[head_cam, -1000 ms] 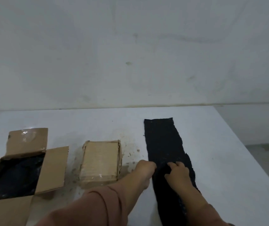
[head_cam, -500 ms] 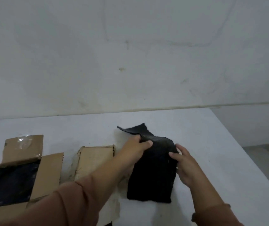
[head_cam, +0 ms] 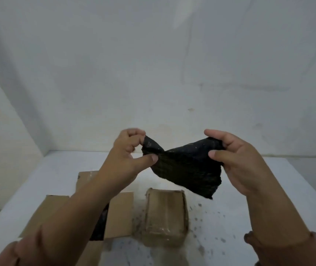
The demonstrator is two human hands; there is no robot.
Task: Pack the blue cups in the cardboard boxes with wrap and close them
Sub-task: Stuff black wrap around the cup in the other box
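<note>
Both hands: left hand [head_cam: 128, 150], right hand [head_cam: 235, 160], fingers clamped on black wrap [head_cam: 189, 166] above tabletop [head_cam: 249, 198] | closed box [head_cam: 165, 215] mid-tabletop; open box [head_cam: 118, 214] near left edge | cups unseen; one box left to close.

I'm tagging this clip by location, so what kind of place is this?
Probably a bare makeshift packing spot, not a fitted workshop: a plain white table set in a corner of stained, unfinished-looking walls, carrying only an open cardboard box and a closed taped box.
</note>
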